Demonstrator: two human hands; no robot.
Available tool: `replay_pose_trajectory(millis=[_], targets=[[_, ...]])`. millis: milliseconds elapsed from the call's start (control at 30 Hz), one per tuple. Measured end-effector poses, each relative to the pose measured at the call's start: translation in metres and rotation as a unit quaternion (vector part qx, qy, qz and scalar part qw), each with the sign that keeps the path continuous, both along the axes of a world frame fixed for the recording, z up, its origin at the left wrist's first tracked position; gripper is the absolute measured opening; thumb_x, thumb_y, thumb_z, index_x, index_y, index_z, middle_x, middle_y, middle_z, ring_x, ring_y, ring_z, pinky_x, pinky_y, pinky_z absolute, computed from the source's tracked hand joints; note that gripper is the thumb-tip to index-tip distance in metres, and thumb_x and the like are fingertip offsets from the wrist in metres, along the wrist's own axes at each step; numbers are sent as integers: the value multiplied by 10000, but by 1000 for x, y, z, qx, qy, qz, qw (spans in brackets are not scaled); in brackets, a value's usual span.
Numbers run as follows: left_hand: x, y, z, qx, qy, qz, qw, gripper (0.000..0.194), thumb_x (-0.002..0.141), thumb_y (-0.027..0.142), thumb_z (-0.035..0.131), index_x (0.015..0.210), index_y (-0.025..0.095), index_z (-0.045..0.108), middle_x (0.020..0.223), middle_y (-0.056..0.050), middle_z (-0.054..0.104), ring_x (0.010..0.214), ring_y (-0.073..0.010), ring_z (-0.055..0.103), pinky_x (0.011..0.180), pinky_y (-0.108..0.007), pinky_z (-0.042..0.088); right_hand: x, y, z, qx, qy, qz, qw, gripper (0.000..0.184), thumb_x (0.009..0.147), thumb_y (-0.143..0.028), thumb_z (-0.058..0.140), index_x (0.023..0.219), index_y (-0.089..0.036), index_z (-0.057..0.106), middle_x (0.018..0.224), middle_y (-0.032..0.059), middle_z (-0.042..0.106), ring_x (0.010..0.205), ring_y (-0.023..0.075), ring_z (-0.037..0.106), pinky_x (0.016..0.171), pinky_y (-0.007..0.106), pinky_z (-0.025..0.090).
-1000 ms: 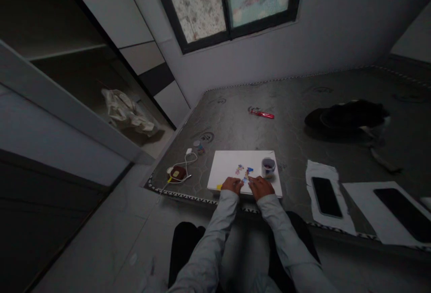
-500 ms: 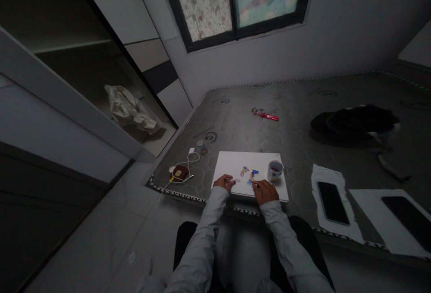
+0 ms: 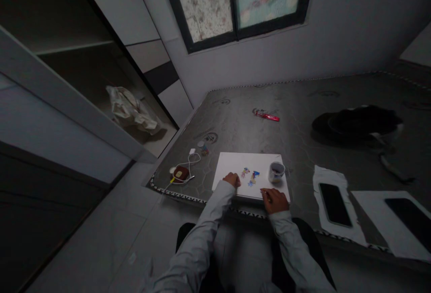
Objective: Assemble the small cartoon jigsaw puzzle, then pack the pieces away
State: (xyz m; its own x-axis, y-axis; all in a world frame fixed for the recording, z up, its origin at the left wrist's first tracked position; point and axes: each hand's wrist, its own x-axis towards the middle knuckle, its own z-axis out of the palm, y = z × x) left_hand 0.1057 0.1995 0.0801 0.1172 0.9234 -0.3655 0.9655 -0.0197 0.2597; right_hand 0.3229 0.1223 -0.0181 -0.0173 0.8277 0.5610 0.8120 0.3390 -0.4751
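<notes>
A white board (image 3: 235,162) lies on the near edge of a grey mattress (image 3: 296,131). Small coloured pieces (image 3: 249,177) sit in a cluster at its middle, and a small white cup (image 3: 276,172) stands at its right side. My left hand (image 3: 232,179) rests on the board just left of the pieces, fingers curled; what they hold is too small to make out. My right hand (image 3: 275,200) lies at the board's near right corner, below the cup, fingers curled with something I cannot make out.
A red charger with white cable (image 3: 181,174) and a small jar (image 3: 202,147) lie left of the board. A red packet (image 3: 266,115) lies farther back. Two phones (image 3: 332,203) (image 3: 406,215) on white paper and a dark heap (image 3: 357,124) are to the right.
My right hand has drawn back from the coloured pieces to the board's near right corner. My left hand has shifted slightly toward the pieces.
</notes>
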Motion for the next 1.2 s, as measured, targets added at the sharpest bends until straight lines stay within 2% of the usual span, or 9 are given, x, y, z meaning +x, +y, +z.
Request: replay_pose_trajectory(millis=[167,367,633,767,867,967,1033,1133,1200], targets=[[12,-9,1,-18,43,-4,999,259,944,246,524,1196,236,581,1213,-107,608,1101,-239,637,908,-351,492,17,-7,-7,68,-4,-27,997,224,982,-314,543,937,-213,738,851,20,746,723,139,630,702,292,354],[17,-24,-2,-20,69,31,997,298,973,286,435,1255,247,523,1304,-120,519,1088,-279,648,888,-386,506,11,-17,-1,107,-9,-34,994,179,968,-250,579,910,-209,743,783,14,736,689,135,611,710,309,344],[24,-22,-10,-5,53,24,998,265,958,207,425,1196,216,541,1271,-147,501,1063,-279,654,887,-407,499,6,-18,-1,47,0,-35,998,257,993,-299,526,893,-223,751,796,20,746,719,154,634,728,325,351],[19,-17,-13,-11,36,24,999,235,948,204,463,1153,222,577,1235,-125,575,1073,-256,651,902,-393,495,7,-18,-2,33,7,-35,999,289,1000,-313,505,893,-224,757,796,29,745,718,152,632,726,329,353],[15,-18,-3,17,-16,27,999,204,902,184,563,1088,229,632,1127,-67,674,1035,-214,663,900,-339,504,8,-17,-5,47,3,-28,998,271,997,-309,519,897,-221,756,771,18,734,712,145,621,720,320,345],[25,-19,19,128,-142,23,981,154,887,196,601,1004,226,697,1041,-19,734,997,-167,668,914,-280,508,10,-15,-8,69,3,-21,997,249,992,-290,535,895,-213,751,774,11,731,705,138,614,719,309,343],[44,-16,37,174,-223,10,959,157,907,255,594,979,225,729,1027,-3,749,917,-143,680,855,-246,533,10,-14,-9,80,3,-19,997,236,988,-283,544,889,-211,746,764,7,725,697,134,608,717,304,341],[79,-5,61,172,-282,-9,944,204,907,336,613,1018,237,752,1018,11,757,711,-103,674,701,-210,546,10,-13,-9,95,-4,-15,995,214,977,-270,561,872,-207,737,730,1,706,681,131,596,702,301,337],[98,6,72,165,-292,-33,941,192,888,343,655,1007,242,766,995,11,765,621,-83,651,694,-208,543,9,-14,-9,93,-3,-18,995,210,978,-255,553,884,-204,734,735,4,703,690,137,595,703,304,338]])
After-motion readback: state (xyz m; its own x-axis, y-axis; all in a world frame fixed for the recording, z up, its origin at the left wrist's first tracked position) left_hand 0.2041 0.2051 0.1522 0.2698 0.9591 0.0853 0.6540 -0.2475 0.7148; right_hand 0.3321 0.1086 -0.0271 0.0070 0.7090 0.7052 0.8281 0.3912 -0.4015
